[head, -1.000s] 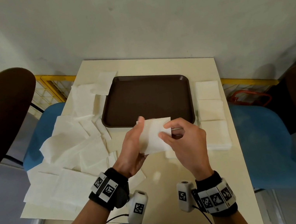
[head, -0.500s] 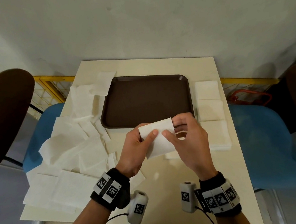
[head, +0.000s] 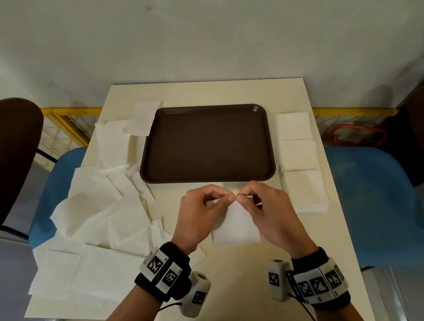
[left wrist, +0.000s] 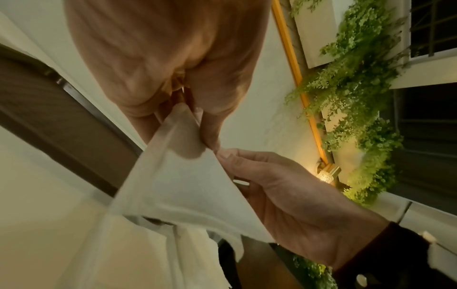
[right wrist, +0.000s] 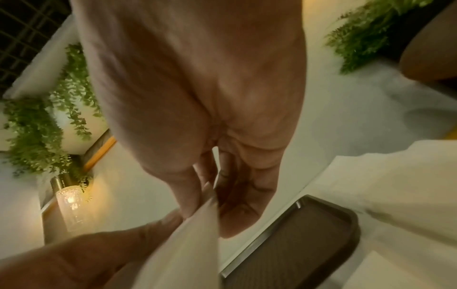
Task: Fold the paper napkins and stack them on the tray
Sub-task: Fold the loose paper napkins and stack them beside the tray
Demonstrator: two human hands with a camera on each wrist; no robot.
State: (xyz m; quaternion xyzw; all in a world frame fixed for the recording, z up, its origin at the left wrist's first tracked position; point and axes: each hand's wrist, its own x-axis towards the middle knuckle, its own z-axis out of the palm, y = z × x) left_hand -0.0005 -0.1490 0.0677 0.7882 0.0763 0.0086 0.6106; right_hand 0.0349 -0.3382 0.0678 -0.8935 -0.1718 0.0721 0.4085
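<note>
A white paper napkin (head: 233,226) hangs between both hands above the table's near middle, just in front of the brown tray (head: 204,145). My left hand (head: 202,214) and my right hand (head: 264,209) pinch its top edge, their fingertips almost meeting. The left wrist view shows the napkin (left wrist: 188,181) drooping in a triangle from the left thumb and fingers, with the right hand (left wrist: 284,193) at its edge. In the right wrist view the napkin (right wrist: 183,246) runs edge-on from the right hand's fingers. Nothing lies on the tray.
Loose unfolded napkins (head: 96,212) lie scattered over the table's left side. Stacks of folded napkins (head: 299,160) sit in a row right of the tray. Blue chair seats (head: 378,200) flank the small cream table (head: 205,89), which stands against a wall.
Both hands lowered the napkin toward the table and brought their fingertips together at its top edge; the napkin now hangs below the pinch instead of standing up between the hands.
</note>
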